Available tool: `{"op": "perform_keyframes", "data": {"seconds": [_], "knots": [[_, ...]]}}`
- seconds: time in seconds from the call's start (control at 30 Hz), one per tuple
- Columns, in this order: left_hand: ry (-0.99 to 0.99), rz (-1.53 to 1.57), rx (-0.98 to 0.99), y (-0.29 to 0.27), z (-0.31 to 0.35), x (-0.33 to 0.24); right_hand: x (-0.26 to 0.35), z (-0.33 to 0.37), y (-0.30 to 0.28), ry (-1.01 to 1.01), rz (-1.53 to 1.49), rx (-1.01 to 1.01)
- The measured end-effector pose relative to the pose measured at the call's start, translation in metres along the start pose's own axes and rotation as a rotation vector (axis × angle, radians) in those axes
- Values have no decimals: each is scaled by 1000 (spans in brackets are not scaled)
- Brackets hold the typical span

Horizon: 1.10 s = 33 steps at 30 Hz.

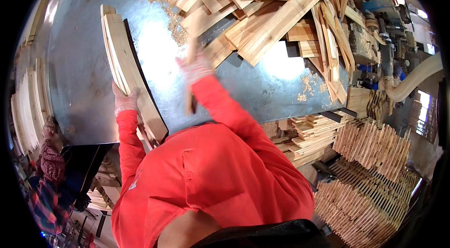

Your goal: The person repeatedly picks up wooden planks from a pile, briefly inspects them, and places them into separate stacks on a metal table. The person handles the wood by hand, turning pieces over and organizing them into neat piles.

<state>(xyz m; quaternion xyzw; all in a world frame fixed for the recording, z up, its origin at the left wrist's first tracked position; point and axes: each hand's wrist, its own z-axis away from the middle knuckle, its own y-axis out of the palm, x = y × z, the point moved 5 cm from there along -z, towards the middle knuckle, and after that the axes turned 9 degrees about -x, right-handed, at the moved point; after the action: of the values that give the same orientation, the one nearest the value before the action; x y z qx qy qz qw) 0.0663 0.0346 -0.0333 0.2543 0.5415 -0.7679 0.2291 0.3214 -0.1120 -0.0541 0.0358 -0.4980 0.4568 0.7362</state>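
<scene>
left hand (124, 100): gloved, clamped on slat stack (133, 77) standing on edge, left-centre of frame | right hand (197, 66): gloved, closed on single slat (190, 86), centre | counter (79, 65): grey metal | loose slats (262, 11): heaped upper right

Bright overhead glare on metal table (84, 60), motion-blurred right hand (196, 67), heavy fisheye edge bend.
</scene>
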Motion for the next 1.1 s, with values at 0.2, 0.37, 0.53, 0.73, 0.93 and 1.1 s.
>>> {"op": "perform_keyframes", "data": {"seconds": [0.2,0.37,0.53,0.73,0.93,1.1], "knots": [[290,-322,-124,-12,22,53,17,66,132,-196,299,652],[-103,-580,-124,-12,50,10,12,-22,-139,-121,271,-960],[-39,-491,-115,-22,32,5,-37,-75,-223,488,346,-1011],[-113,-584,-92,-77,16,41,-97,28,-14,-49,-1027,-509],[-45,-338,-62,-81,15,81,-106,81,192,-233,-108,87],[-36,-238,47,-85,38,97,-13,119,227,-310,175,367]]}}
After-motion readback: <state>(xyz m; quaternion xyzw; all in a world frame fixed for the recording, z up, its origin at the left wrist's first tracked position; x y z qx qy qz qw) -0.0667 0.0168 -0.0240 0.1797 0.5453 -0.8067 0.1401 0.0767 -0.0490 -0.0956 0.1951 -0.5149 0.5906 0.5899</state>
